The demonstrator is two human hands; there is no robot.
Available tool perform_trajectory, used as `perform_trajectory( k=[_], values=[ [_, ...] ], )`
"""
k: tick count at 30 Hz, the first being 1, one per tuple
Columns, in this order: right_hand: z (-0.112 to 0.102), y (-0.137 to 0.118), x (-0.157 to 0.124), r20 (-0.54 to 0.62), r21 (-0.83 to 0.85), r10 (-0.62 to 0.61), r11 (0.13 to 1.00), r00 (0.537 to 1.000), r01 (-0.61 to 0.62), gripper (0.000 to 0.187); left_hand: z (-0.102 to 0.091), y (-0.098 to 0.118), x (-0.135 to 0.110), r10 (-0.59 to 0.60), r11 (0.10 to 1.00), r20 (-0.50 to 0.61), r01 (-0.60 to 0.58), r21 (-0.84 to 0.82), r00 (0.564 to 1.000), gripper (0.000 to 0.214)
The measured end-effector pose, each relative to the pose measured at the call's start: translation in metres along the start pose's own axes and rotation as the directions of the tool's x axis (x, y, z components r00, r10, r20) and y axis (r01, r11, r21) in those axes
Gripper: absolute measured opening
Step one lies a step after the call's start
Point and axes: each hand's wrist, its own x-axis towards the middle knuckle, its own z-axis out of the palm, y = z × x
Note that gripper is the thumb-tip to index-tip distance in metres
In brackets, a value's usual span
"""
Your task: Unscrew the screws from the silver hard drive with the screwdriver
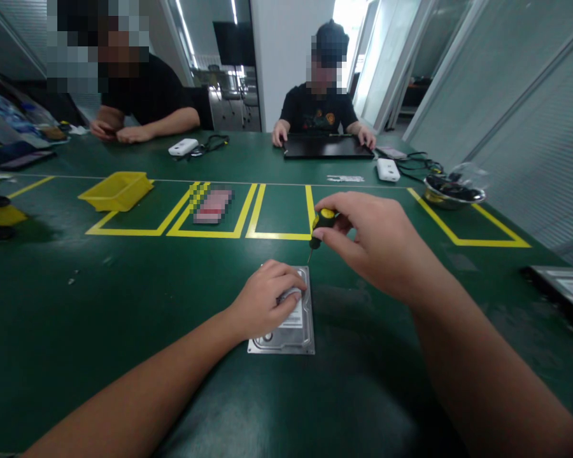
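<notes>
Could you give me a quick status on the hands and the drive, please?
Left hand pressing on hard drive. Right hand gripping screwdriver, tip at drive's far right corner. Nothing blocking the tip.

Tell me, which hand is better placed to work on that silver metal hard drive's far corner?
The right hand: it pinches the yellow-and-black screwdriver, tip pointing at the far corner of the silver metal hard drive. The left hand rests on the drive, likely steadying it.
</notes>
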Motion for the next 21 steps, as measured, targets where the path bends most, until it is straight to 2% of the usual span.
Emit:
perform_trajectory(
  k=[21],
  values=[
    [0.0097, 0.0046, 0.0045, 0.052, 0.019, 0.019, 1.0, 0.998, -0.02, 0.021, -0.0002, -0.0003, 0.0009, -0.001, 1.0, 0.005, 0.001, -0.01, 1.0, 0.02]
  ],
)
